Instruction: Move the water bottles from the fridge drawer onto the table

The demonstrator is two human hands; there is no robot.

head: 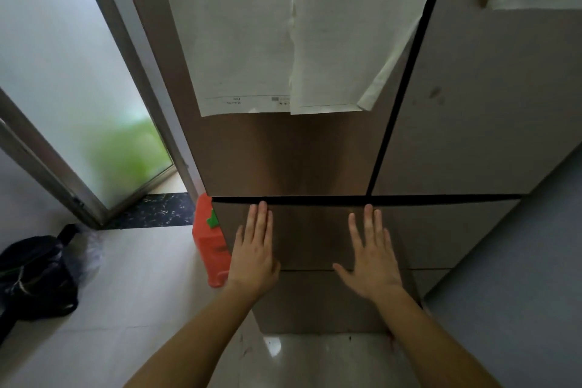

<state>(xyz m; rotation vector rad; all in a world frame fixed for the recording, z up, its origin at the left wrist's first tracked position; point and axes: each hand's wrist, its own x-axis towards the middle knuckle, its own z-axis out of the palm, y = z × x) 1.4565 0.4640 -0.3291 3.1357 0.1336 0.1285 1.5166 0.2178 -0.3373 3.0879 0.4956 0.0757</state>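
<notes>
A tall bronze fridge (pixel 283 154) fills the middle of the head view. Its upper drawer front (pixel 310 236) sits just below the dark horizontal gap and looks closed. My left hand (pixel 255 253) lies flat on the drawer's left part, fingers pointing up toward the gap. My right hand (pixel 371 257) lies flat on its right part, fingers spread. Neither hand holds anything. A lower drawer front (pixel 315 302) is below my wrists. No water bottles and no table are in view.
White paper sheets (pixel 283 28) hang on the fridge's upper door. A red-orange plastic container (pixel 209 249) stands on the floor against the fridge's left side. A black bag (pixel 34 277) lies at the left. A frosted glass door (pixel 63 79) stands behind it.
</notes>
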